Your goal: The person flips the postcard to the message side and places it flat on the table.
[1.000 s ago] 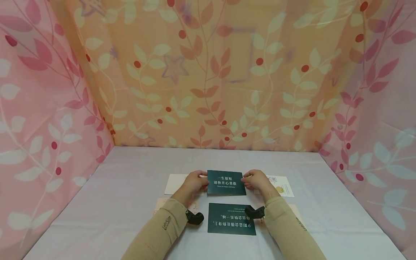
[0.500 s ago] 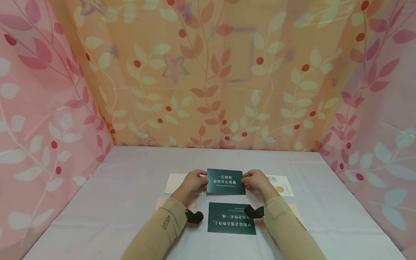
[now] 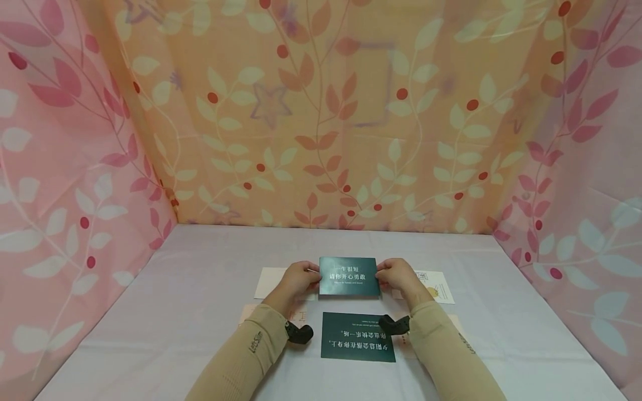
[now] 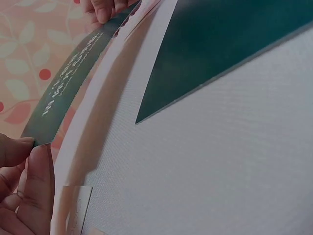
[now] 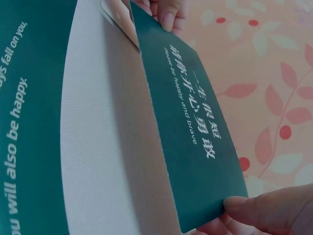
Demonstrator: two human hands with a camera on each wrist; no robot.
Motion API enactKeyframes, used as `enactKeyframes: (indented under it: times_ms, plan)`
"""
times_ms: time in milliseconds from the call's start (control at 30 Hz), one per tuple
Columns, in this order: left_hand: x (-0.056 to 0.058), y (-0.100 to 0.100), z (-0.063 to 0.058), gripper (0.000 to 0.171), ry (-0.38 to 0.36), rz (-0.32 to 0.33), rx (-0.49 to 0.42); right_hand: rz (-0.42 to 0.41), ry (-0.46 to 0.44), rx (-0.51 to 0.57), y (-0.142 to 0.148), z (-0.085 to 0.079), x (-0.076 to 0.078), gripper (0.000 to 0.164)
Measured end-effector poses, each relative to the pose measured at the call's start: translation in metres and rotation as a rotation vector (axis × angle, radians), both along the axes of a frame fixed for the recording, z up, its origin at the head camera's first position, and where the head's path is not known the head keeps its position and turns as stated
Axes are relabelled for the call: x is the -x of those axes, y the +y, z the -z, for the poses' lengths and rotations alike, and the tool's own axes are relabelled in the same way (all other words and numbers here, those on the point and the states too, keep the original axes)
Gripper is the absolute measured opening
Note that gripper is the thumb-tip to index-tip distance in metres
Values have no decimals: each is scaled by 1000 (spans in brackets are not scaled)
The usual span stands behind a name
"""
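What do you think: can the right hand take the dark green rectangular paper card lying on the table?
Probably not immediately: the right hand pinches the raised dark green rectangular paper card. If freed, likely yes: the lying card is near and nothing seems to rest on it.

A dark-green rectangular paper card [image 3: 349,287] with white lettering is being held tilted above the worktop [image 3: 150,334], its printed face showing, roughly midway between the worktop's side edges.

The white-clothed table [image 3: 135,334] supports a dark green postcard [image 3: 351,348] at centre front. A white card [image 3: 269,280] lies at rear left, a yellow-printed card [image 3: 442,282] at rear right. A pink card [image 3: 301,315] and a cream card [image 3: 408,347], partly hidden, flank the postcard.
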State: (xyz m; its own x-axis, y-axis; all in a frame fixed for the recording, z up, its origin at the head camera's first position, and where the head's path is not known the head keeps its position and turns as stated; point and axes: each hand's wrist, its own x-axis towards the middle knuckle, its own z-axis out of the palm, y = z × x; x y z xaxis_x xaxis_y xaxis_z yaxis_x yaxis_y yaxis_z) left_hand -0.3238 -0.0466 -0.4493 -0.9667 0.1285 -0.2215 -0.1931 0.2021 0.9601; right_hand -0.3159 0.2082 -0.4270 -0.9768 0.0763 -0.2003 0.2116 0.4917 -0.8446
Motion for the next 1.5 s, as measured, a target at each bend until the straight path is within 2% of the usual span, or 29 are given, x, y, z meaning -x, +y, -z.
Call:
enactKeyframes:
  times_ms: [367, 533, 767, 967, 1500]
  plan:
    - [2, -2, 2, 6, -2, -10, -34, -8, 28, 1, 1, -1, 1, 11]
    - [5, -3, 3, 8, -6, -28, -41, 11, 17, 29, 1, -2, 1, 8]
    - [6, -4, 4, 9, 27, -33, -14, -10, 43, 33, 4, -4, 1, 8]
    - [5, -6, 1, 11, 3, -56, -48, -15, 63, 58, 5, -6, 2, 8]
    - [6, -7, 0, 12, 5, -67, -80, 0, 62, 54, 7, -5, 3, 9]
